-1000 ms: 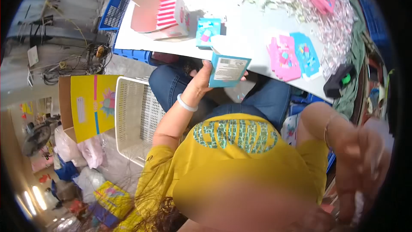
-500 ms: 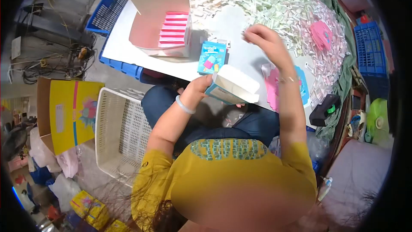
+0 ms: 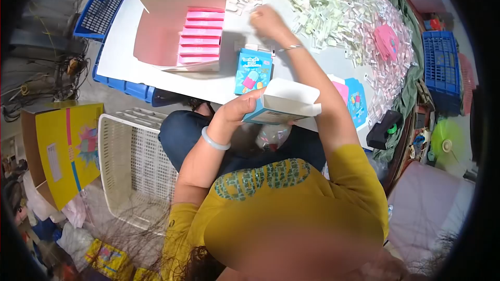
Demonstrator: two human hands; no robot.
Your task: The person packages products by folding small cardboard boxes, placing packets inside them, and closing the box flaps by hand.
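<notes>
My left hand (image 3: 237,110) is closed around a small blue carton (image 3: 289,105), tilted above my lap with its white flaps open. Stretched over the table, my right hand (image 3: 266,22) has its fingers curled together beside the pile of small wrapped pieces (image 3: 328,8). Anything between those fingers is too small to make out. A printed blue carton (image 3: 254,72) lies on the table just behind the one I hold. To its left, a large open box (image 3: 159,36) contains a row of pink cartons (image 3: 202,36).
Flat blue cards (image 3: 356,103) lie beyond my right forearm, and pink cards (image 3: 385,43) rest on the pile. A black tape dispenser (image 3: 383,131) sits at the right edge. Left of my legs stands a white basket (image 3: 112,177), with a yellow box (image 3: 52,145) beyond it.
My right hand has swung left and away from me across the table, its fingers now curled. My left hand still holds the open carton. The whole view has shifted slightly.
</notes>
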